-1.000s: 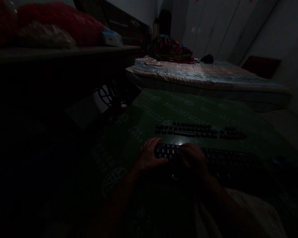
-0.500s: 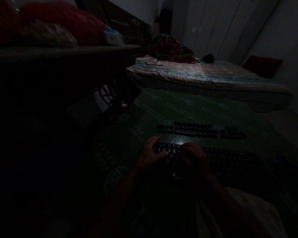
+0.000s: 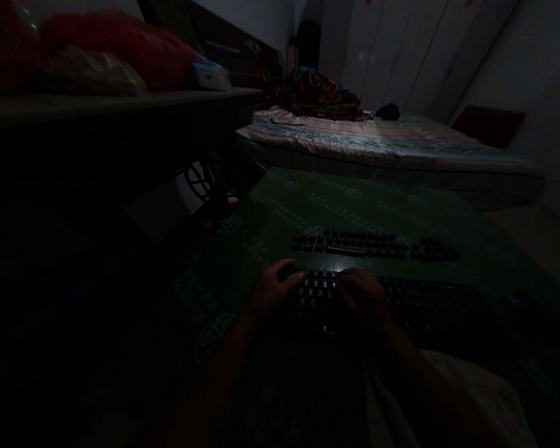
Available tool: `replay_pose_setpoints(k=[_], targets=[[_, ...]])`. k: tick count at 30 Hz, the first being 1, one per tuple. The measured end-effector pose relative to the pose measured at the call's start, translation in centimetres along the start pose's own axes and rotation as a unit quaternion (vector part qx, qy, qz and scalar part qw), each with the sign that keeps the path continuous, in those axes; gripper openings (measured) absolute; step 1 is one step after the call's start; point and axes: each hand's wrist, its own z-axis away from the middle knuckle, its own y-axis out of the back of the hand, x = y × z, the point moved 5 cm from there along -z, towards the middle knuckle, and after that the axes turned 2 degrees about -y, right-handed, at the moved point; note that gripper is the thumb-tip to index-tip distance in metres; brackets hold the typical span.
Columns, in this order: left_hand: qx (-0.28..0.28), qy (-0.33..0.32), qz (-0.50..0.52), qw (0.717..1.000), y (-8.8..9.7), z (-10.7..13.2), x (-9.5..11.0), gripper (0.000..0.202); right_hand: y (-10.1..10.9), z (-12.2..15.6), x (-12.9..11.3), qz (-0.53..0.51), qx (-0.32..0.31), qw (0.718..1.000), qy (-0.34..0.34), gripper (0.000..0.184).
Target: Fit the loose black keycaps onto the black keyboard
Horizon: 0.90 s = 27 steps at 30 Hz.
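A black keyboard (image 3: 429,295) lies on the green printed table cover, dim in the low light. My left hand (image 3: 271,289) is at its left end, fingers around the far corner and thumb over the keys. My right hand (image 3: 364,297) is over the keyboard's middle with fingers curled and pressed together. Whatever those fingertips hold, if anything, is hidden. Beyond the keyboard, loose black keycaps (image 3: 368,239) are laid out in rows, among them a long space bar (image 3: 346,251).
The green table cover (image 3: 280,205) extends around the keyboard. Behind the table stands a bed (image 3: 401,140) with a bundled red patterned blanket (image 3: 324,93). To the left, a shelf (image 3: 191,99) bears red bags (image 3: 121,43). Pale cloth (image 3: 462,392) is at the lower right.
My left hand and thumb have shifted slightly left, uncovering more keys. My right hand stays over the same part of the keyboard. The whole view has shifted a little.
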Motion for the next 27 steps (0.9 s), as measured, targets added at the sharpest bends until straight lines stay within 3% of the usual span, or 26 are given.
replay_pose_setpoints(k=[27], targets=[[0.001, 0.004, -0.005, 1.000, 0.01, -0.52, -0.45, 0.041, -0.30, -0.06, 0.08, 0.011, -0.013, 1.000, 0.012, 0.014]])
